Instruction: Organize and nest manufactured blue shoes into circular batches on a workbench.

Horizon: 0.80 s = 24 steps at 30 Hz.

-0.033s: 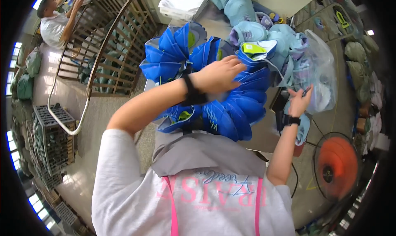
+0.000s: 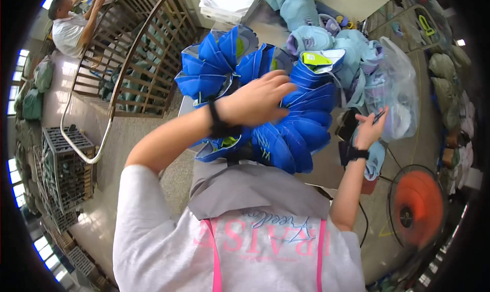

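Observation:
Blue shoe uppers (image 2: 306, 118), fanned and nested into one another, lie in a curved row in front of me, with lime-green patches inside. My left hand (image 2: 258, 99) passes over the middle of them, palm down, fingers stretched and somewhat blurred, with nothing seen in it. Parts of the uppers are hidden beneath that hand and forearm. My right hand (image 2: 368, 131) is to the right of the row, near the clear plastic bag (image 2: 400, 95). Its fingers are closed around a small dark tool (image 2: 378, 116), too small to name exactly.
Light blue and lilac shoe uppers (image 2: 349, 47) are heaped behind the row, some inside the bag. A white paper stack (image 2: 229, 3) stands at the back. Slatted carts (image 2: 135, 52) are on the left, where a person (image 2: 71, 29) works. An orange fan (image 2: 418, 205) stands at the right.
My left hand has shifted left and a little toward me across the blue uppers. My right hand, still on the small dark tool, has moved only slightly.

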{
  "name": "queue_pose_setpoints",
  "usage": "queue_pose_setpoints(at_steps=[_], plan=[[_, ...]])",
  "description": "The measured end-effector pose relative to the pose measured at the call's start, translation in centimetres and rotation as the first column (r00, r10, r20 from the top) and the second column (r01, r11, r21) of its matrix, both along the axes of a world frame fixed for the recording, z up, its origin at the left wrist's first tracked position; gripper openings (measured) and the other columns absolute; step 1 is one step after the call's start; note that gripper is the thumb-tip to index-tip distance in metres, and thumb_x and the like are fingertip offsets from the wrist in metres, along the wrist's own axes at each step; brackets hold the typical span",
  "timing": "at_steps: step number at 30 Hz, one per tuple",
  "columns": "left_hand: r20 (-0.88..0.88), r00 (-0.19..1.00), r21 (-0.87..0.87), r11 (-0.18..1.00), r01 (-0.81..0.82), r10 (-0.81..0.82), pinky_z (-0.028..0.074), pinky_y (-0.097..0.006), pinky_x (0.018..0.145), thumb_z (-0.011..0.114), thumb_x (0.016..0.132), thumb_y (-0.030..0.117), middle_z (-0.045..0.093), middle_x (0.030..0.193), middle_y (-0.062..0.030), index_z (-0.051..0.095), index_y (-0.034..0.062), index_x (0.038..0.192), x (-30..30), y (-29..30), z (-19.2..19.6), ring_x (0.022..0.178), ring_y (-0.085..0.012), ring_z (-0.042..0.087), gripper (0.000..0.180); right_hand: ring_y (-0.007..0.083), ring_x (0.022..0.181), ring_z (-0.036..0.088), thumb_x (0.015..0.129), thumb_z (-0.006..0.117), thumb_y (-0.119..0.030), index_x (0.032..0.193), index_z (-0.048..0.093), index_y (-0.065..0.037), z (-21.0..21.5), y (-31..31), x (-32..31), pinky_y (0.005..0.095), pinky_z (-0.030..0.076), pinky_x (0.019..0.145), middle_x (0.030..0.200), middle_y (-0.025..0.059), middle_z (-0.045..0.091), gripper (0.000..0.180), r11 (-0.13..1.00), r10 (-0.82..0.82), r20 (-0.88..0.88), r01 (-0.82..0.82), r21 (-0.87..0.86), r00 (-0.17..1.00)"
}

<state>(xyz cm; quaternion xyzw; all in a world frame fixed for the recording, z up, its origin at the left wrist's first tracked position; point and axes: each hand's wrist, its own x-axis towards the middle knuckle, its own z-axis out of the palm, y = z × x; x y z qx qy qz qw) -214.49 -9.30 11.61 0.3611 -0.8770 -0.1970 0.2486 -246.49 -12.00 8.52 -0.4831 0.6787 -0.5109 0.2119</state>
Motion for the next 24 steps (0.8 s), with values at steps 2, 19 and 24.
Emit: queue_pose_setpoints(at_steps=[2,19,24], plan=[[0.17,0.957,0.041,0.968,-0.247,0.237,0.033,-0.047,0.098,0.075,0.062,0.025,0.038,0.127,-0.0182,0.039,0.0034,0.123,3.4,6.3,3.2,0.125,-0.0367,0.029,0.074,0.0145,0.05,0.058,0.089,0.037,-0.001,0.139,0.016,-0.003,0.1,2.9,3.3,0.0208,0.042,0.043,0.127,0.0166,0.045,0.054,0.979,0.157,0.054,-0.148,-0.14,0.986],[0.063,0.789,-0.073,0.791,-0.608,0.612,0.034,-0.046,0.099,0.077,0.054,0.015,0.025,0.138,-0.0184,0.05,0.0122,0.105,16.6,17.7,-13.3,0.126,-0.0406,0.028,0.058,0.031,0.074,0.063,0.088,0.039,-0.006,0.116,0.046,-0.003,-11.9,15.9,17.1,0.0339,0.051,0.055,0.107,0.0142,0.058,0.029,0.355,0.91,-0.029,-0.739,0.573,0.415],[0.058,0.893,-0.083,0.893,-0.442,0.447,0.036,-0.043,0.099,0.072,0.052,0.001,0.028,0.137,-0.0153,0.053,0.0087,0.086,20.4,15.2,-11.9,0.127,-0.0393,0.027,0.04,0.0295,0.085,0.057,0.076,0.049,-0.009,0.093,0.059,-0.013,-11.4,17.8,15.6,0.0406,0.047,0.066,0.079,0.0056,0.061,0.021,0.149,0.805,-0.529,-0.771,0.619,-0.269]])
